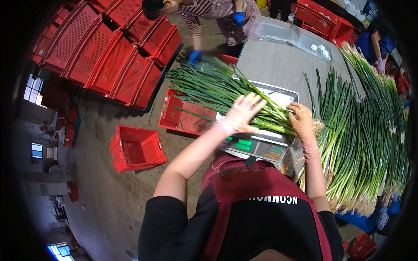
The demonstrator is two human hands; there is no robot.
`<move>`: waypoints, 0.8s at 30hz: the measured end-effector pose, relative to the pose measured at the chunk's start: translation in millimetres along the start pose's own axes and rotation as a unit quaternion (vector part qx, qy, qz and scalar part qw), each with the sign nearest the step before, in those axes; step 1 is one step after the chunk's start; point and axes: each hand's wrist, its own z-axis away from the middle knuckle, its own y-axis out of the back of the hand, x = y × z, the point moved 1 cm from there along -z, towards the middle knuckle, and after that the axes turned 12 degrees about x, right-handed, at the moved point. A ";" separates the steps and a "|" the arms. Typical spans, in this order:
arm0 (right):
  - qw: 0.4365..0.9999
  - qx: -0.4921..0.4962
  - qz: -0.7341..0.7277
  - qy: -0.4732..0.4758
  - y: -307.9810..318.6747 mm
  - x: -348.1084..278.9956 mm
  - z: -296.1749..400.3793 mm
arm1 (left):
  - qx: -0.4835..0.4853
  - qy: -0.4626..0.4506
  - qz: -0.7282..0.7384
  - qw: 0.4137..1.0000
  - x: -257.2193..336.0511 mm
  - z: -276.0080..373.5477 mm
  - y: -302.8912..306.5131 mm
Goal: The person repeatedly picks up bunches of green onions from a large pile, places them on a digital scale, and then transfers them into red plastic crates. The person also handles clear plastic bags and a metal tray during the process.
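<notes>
A bunch of green onions (225,88) lies across the metal pan of a digital scale (284,94), its leaves pointing left and its roots right. My left hand (243,112), in a thin pale glove, rests on the stalks with its fingers spread. At the root end, my right hand (301,119), gloved too, curls around the white ends; whether it grips them firmly is hard to tell. The scale's green display (244,144) faces me. Beneath the leaves stands a red plastic crate (168,111). More green onions (352,146) lie in a thick row at the right.
Stacked red crates (111,58) stand at the upper left, and a single red crate (140,146) is on the floor. A co-worker's blue-gloved hand (195,57) is at the leaf tips. Plastic bags (294,36) lie on the grey table (261,58). Another person's gloved hand (381,65) is at far right.
</notes>
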 end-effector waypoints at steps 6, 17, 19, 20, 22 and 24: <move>0.990 -0.119 0.067 -0.024 -39.9 14.2 -5.4 | -0.202 -0.058 -0.136 0.968 22.9 -59.8 -40.2; 0.974 0.118 0.054 -0.184 53.9 77.0 23.0 | -0.118 -0.045 -0.048 0.991 3.0 -57.9 -79.3; 0.976 0.149 0.053 -0.147 47.2 104.5 29.6 | -0.108 -0.038 -0.040 0.993 5.8 -54.0 -74.4; 0.972 0.158 0.070 -0.157 40.4 123.0 39.9 | -0.113 -0.031 -0.027 0.993 10.2 -54.2 -67.3; 0.964 0.116 0.080 -0.227 21.8 151.7 64.4 | -0.097 -0.040 -0.020 0.994 11.7 -49.3 -65.2; 0.947 0.027 0.051 -0.315 14.6 142.0 70.8 | -0.055 -0.060 -0.026 0.996 4.6 -36.7 -79.7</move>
